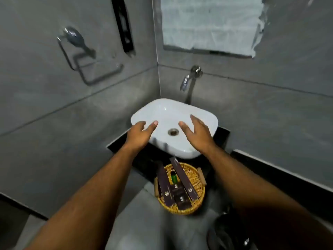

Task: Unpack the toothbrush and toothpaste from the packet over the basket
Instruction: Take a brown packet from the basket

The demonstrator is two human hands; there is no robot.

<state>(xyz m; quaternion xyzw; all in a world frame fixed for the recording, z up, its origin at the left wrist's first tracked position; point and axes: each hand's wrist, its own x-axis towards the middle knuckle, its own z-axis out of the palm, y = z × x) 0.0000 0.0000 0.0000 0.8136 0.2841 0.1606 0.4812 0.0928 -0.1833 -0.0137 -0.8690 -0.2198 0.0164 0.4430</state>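
A round woven basket [196, 177] with wooden handles sits below the white basin. In it lie long dark purple packets: one [164, 184] on the left and one [182, 177] on the right, with a shorter dark box [181, 197] between them and a small green bottle [174, 177]. My left hand [139, 134] hovers over the basin's left edge, fingers apart and holding nothing. My right hand [197, 132] hovers over the basin's right side, also spread and holding nothing. Both hands are above and beyond the basket, apart from the packets.
A white countertop basin [162, 112] with a metal drain [173, 131] stands on a dark counter [222, 136]. A chrome tap [189, 78] juts from the grey wall. A chrome towel ring [75, 51] hangs at the left. A dark object [227, 233] lies at the bottom right.
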